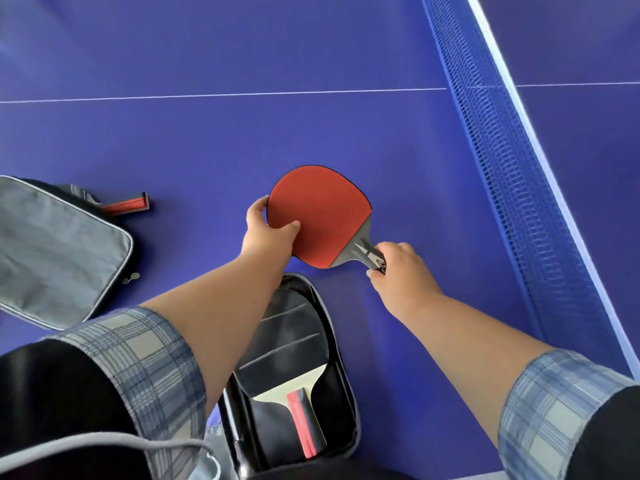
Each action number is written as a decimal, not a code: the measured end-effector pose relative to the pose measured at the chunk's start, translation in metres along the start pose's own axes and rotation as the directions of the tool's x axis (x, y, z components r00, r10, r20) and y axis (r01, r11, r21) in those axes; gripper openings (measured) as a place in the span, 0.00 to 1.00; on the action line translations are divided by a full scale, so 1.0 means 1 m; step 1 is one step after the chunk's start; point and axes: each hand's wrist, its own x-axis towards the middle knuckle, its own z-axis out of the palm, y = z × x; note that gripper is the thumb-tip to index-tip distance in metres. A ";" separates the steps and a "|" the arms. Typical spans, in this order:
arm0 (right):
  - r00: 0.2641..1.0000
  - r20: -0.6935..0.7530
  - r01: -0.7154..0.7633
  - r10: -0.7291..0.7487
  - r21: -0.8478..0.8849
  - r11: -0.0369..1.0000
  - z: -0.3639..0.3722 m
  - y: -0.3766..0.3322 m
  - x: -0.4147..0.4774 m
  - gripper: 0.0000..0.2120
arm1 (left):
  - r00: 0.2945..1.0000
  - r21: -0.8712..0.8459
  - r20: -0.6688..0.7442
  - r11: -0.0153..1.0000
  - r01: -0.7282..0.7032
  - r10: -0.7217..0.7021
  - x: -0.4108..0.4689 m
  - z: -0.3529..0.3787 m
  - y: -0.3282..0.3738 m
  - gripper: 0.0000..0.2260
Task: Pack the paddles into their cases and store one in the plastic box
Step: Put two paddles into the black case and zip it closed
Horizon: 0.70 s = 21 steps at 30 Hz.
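Right, mid-pack: red paddle [317,216] held just above the tabletop [207,140], w/ the open black case [341,372] below it already holding a black paddle [287,344]. Left hand [268,230] pinches the blade edge; right hand [398,268] closed round the handle. Next, prob. find its own case: grey case [59,251] lies left. Plastic box not visible.

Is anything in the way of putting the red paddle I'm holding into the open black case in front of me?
Yes. A black paddle already lies inside the open black case, filling its visible half. The red paddle, held by both left hand and right hand, hovers just beyond it.
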 end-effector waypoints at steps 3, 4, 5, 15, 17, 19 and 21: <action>0.999 0.046 0.017 -0.020 0.059 0.998 -0.003 -0.011 -0.023 0.13 | 0.995 -0.300 0.009 0.949 0.099 -0.101 -0.016 -0.009 0.006 0.32; 0.998 0.055 0.028 -0.032 0.080 0.996 -0.004 -0.015 -0.031 0.14 | 0.991 -0.378 0.023 0.917 0.130 -0.131 -0.023 -0.012 0.007 0.32; 0.997 0.057 0.041 -0.046 0.099 0.994 -0.005 -0.018 -0.038 0.16 | 0.989 -0.422 0.038 0.895 0.146 -0.143 -0.030 -0.015 0.007 0.30; 0.942 0.323 -0.002 -0.087 0.268 0.963 0.018 -0.040 -0.118 0.17 | 0.989 -0.352 -0.083 0.932 0.088 -0.125 -0.099 -0.074 -0.062 0.27; 0.912 0.403 -0.041 -0.078 0.279 0.959 0.026 -0.039 -0.133 0.17 | 0.987 -0.273 -0.119 0.959 0.071 -0.107 -0.108 -0.085 -0.080 0.25; 0.889 0.454 -0.054 -0.061 0.235 0.970 0.033 -0.037 -0.144 0.18 | 0.985 -0.156 -0.159 0.987 0.047 -0.072 -0.113 -0.093 -0.096 0.23; 0.873 0.485 -0.042 -0.053 0.185 0.982 0.040 -0.034 -0.152 0.19 | 0.985 -0.010 -0.167 0.999 0.034 -0.035 -0.116 -0.098 -0.109 0.23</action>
